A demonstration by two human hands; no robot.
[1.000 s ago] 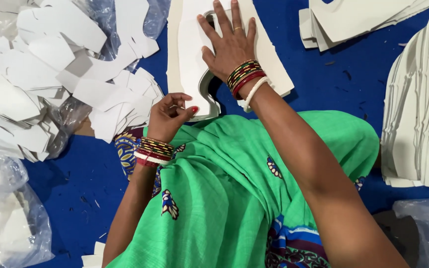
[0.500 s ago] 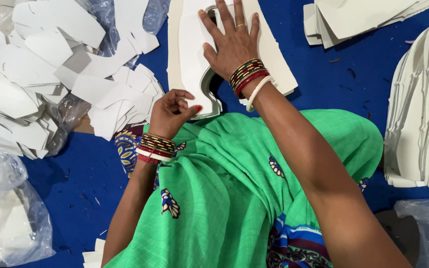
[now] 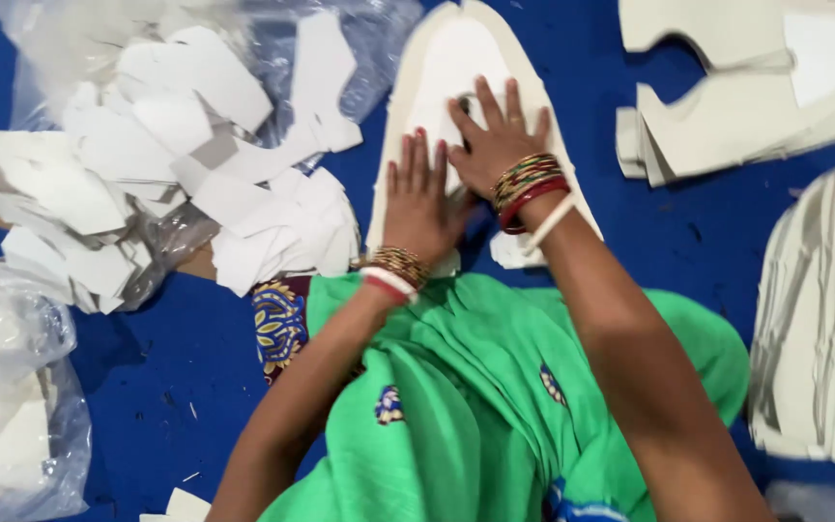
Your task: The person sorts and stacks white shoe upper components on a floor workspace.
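Head view, both hands (image 3: pixel 461 179) flat on cream shoe-shaped cutout (image 3: pixel 437 68), scrap pile (image 3: pixel 176 164) left.

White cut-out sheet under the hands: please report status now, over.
Left hand and right hand both flat, palms down on white cut-out sheet. Sheet lies on blue surface. Pile of white offcuts apart, at left. Nothing between hands.

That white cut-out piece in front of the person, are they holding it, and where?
Not gripped: both the left hand and right hand press flat on the lower middle of the white shoe-shaped piece.
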